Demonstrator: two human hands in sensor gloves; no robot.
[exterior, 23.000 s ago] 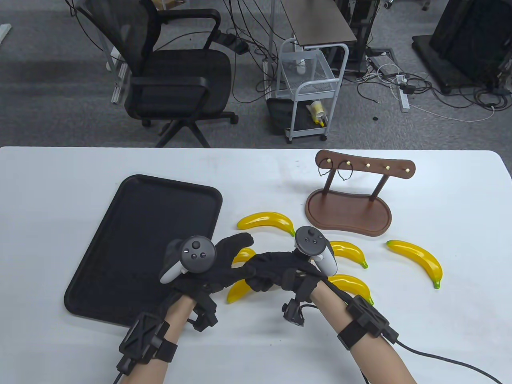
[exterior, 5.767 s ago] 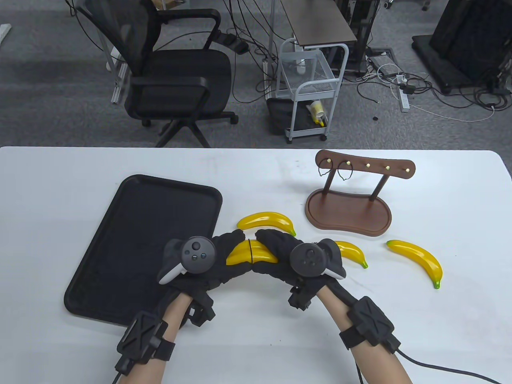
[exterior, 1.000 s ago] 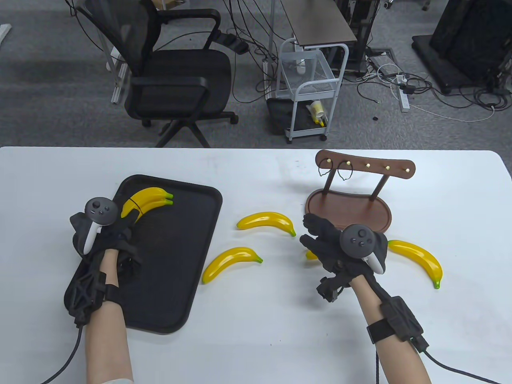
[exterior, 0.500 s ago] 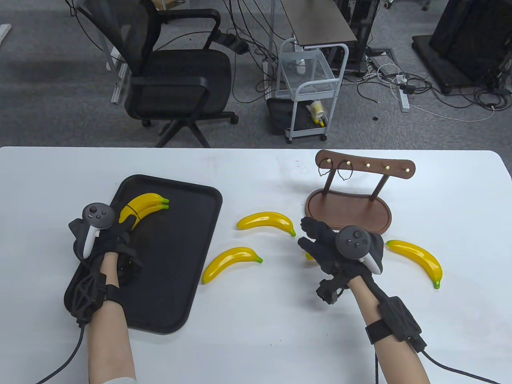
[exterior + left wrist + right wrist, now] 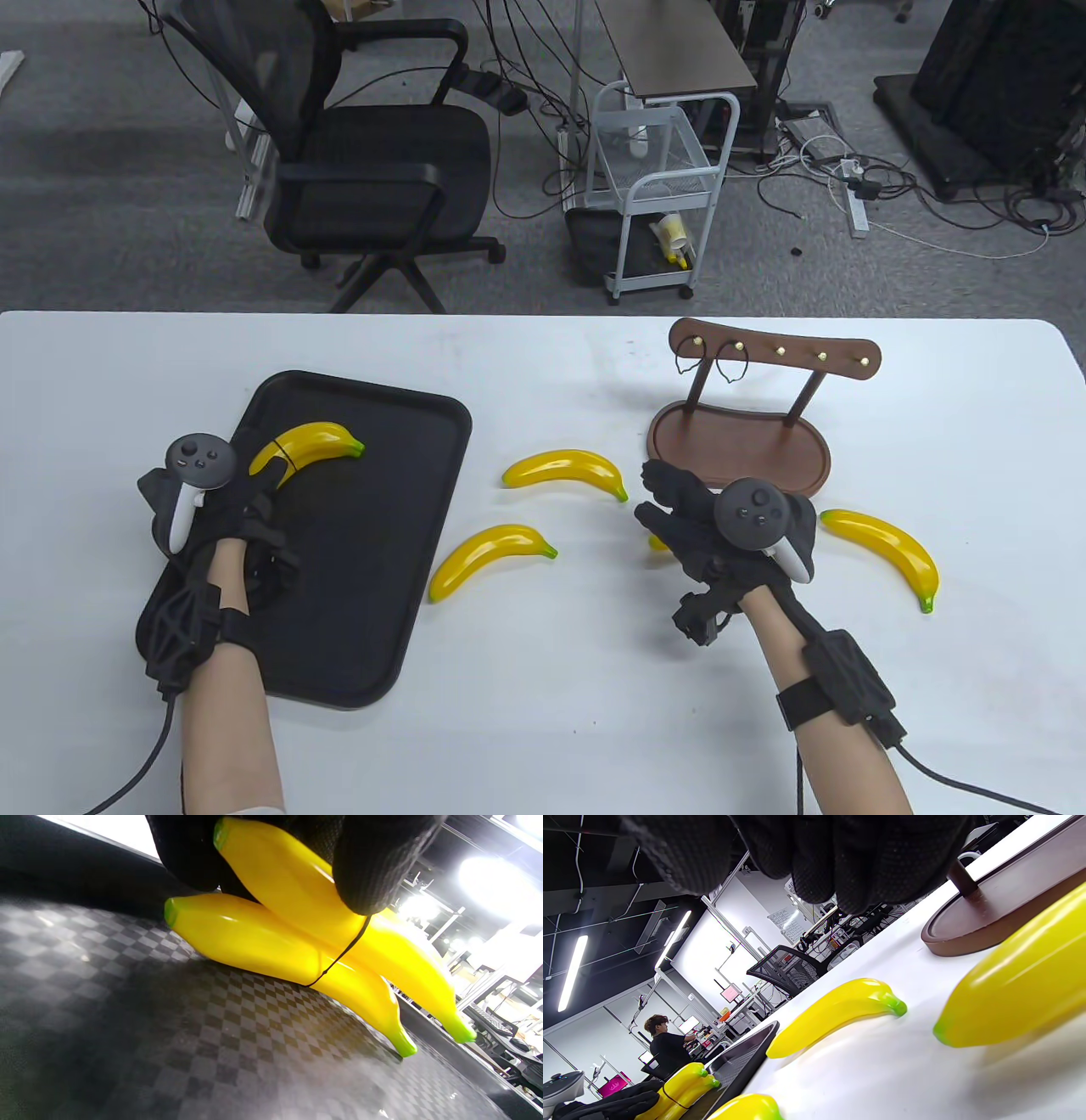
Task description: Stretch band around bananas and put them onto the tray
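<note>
Setting my banded bananas [image 5: 297,955] flat on the tray [image 5: 382,543], my left grip [image 5: 246,518] holds them; let go gently. Right grip [image 5: 679,509] hangs loose, holding nothing.

Glossy plastic bananas [image 5: 271,942] on a matt tray [image 5: 178,1052] with a checkered texture; knitted cloth gloves; smooth brown wooden stand [image 5: 738,446].

Overhead, the table camera faces the whole table [image 5: 543,696]; both low, tilted wrist cameras apparently skim the surface, sharing the banded bananas [image 5: 297,942].
</note>
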